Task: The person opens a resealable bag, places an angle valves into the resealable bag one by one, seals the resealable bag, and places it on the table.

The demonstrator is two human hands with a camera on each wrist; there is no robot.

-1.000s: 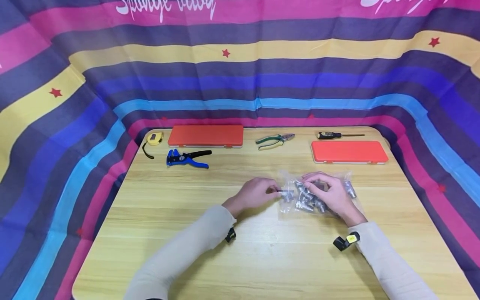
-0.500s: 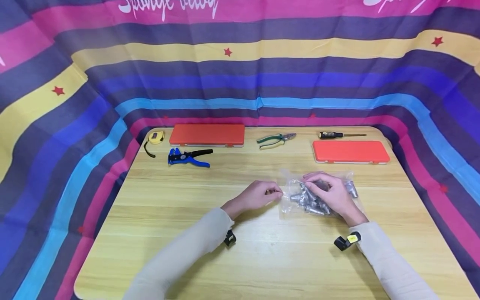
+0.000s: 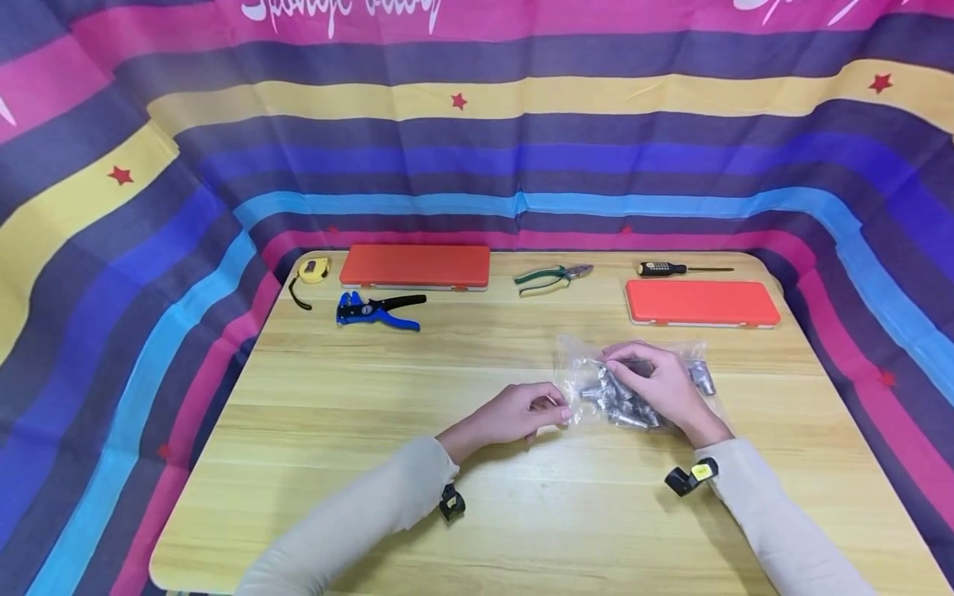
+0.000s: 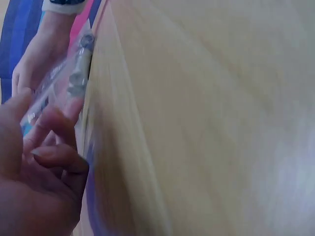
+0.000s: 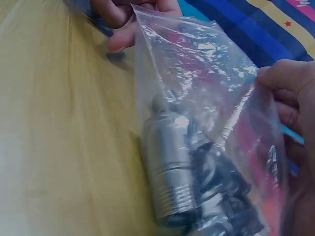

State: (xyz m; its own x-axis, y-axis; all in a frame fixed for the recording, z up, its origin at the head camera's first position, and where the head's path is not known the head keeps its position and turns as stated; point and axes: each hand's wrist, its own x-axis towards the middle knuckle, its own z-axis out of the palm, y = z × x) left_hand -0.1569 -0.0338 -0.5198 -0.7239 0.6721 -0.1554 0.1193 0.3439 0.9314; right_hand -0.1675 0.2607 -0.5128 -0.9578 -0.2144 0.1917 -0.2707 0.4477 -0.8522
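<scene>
I see my left hand point(image 3: 525, 411) at centre frame, fingers curled, pinching the near-left edge of the bag point(image 3: 596, 389). Just right, my right hand point(image 3: 656, 385) grips the bag's top; metal sockets point(image 3: 619, 401) fill it, lying on the surface point(image 3: 373, 430). Farther up: stripper point(image 3: 376, 311), pliers point(image 3: 551, 276), two orange cases point(image 3: 414, 266).
</scene>
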